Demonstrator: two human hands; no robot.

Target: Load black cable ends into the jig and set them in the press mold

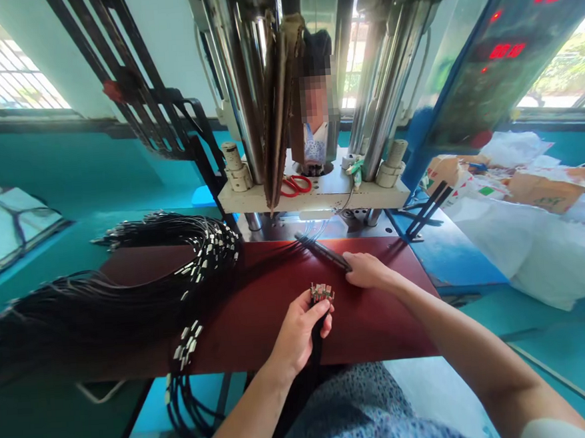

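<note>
My left hand [296,329] is closed around a bundle of black cables near the front of the red-brown tabletop [264,314]. Small connector ends [321,292] with metal and greenish parts poke up above its thumb. Farther forward, my right hand [369,270] grips the near end of a long dark tool [325,251], whose exact kind I cannot make out. The tool's far end reaches the press's metal base [343,223], where thin pale wires lie beside it. Black cables trail leftward from that spot.
A large pile of black cables [108,305] with white tags covers the left side. The press [315,194] stands ahead, red-handled scissors [296,185] on its plate. A control box [492,71] rises at right, near cartons [551,187] and white bags [540,248]. A person [315,137] appears between the columns.
</note>
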